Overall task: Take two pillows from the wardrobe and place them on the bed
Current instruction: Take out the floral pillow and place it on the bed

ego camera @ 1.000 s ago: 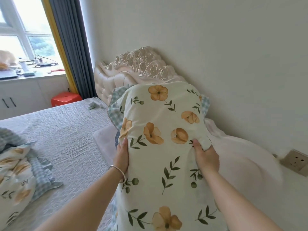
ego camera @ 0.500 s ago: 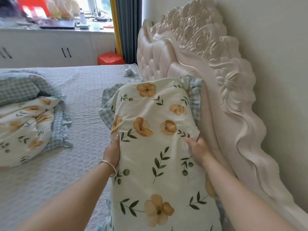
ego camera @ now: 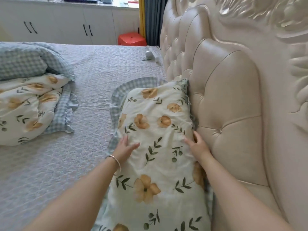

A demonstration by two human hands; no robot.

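A floral pillow (ego camera: 156, 147) with a blue checked frill lies lengthwise on the grey quilted bed (ego camera: 58, 164), its right edge against the padded headboard (ego camera: 225, 105). My left hand (ego camera: 124, 148) holds its left side, thumb spread across the top. On the other side, my right hand (ego camera: 198, 145) grips the edge between pillow and headboard. A second floral pillow (ego camera: 28, 107) lies on the bed at the left, partly on a blue checked quilt (ego camera: 21, 62).
White cupboards (ego camera: 70, 27) stand beyond the far side of the bed, with a red stool (ego camera: 131, 40) and dark curtains (ego camera: 152, 19) beside them. A small white object with a cable (ego camera: 150, 53) lies on the bed near the headboard.
The pillow has come down from upright in my hands to lying flat on the bed beside the headboard. My view has dropped and moved closer to the bed.
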